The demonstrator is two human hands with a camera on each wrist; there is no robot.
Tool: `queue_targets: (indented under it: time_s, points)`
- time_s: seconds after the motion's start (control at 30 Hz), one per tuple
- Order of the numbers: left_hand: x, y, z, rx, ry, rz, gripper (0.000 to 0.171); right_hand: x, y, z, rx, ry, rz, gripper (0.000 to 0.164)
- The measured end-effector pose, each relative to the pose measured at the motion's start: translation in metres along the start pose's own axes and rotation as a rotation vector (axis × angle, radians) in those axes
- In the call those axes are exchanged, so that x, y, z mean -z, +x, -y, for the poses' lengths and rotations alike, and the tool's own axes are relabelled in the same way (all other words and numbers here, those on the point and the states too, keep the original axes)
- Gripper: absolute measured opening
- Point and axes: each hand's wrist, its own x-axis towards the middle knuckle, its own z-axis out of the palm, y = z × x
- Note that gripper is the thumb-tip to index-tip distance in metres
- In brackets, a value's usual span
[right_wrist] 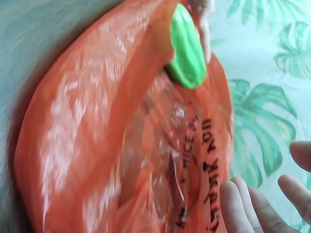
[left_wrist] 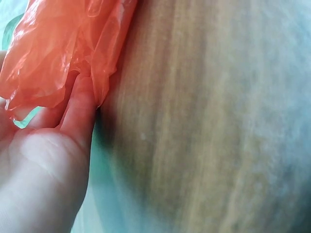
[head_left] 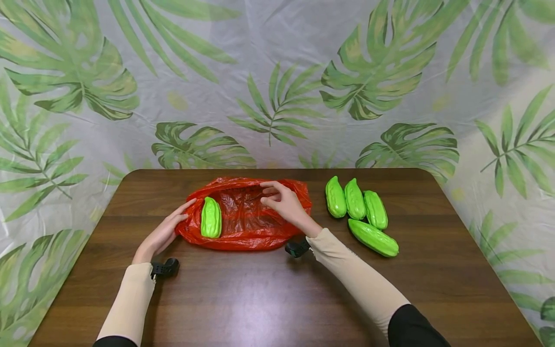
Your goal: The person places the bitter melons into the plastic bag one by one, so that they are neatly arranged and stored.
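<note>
A crumpled red plastic bag (head_left: 247, 217) lies open on the brown table (head_left: 277, 299). One green bitter gourd (head_left: 210, 218) rests at the bag's left side, and it also shows in the right wrist view as the gourd (right_wrist: 187, 48) at the mouth of the bag (right_wrist: 121, 136). My left hand (head_left: 166, 231) holds the bag's left edge; in the left wrist view the plastic (left_wrist: 63, 53) drapes over the fingers (left_wrist: 80, 107). My right hand (head_left: 284, 202) hovers over the bag's upper right, its fingers (right_wrist: 240, 208) relaxed and off the plastic.
Several more green gourds (head_left: 360, 212) lie grouped on the table right of the bag. A leaf-print cloth (head_left: 277, 86) hangs behind the table and around it. The table's near edge lies below my forearms.
</note>
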Motion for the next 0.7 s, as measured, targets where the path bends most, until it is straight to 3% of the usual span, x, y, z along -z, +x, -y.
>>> queue_targets:
  time_s: [0.3, 0.37, 0.7]
  points:
    - [0.0, 0.0, 0.0, 0.006, 0.001, 0.002, 0.053, 0.03, -0.016, 0.004, 0.03, 0.038, -0.039, 0.041]
    - [0.001, 0.0, 0.0, 0.002, -0.002, 0.004, 0.053, 0.035, -0.014, -0.007, 0.045, 0.059, -0.055, 0.04]
    - [0.0, -0.001, -0.001, 0.009, 0.011, -0.004, 0.053, 0.07, -0.025, -0.017, 0.057, 0.172, -0.103, 0.038]
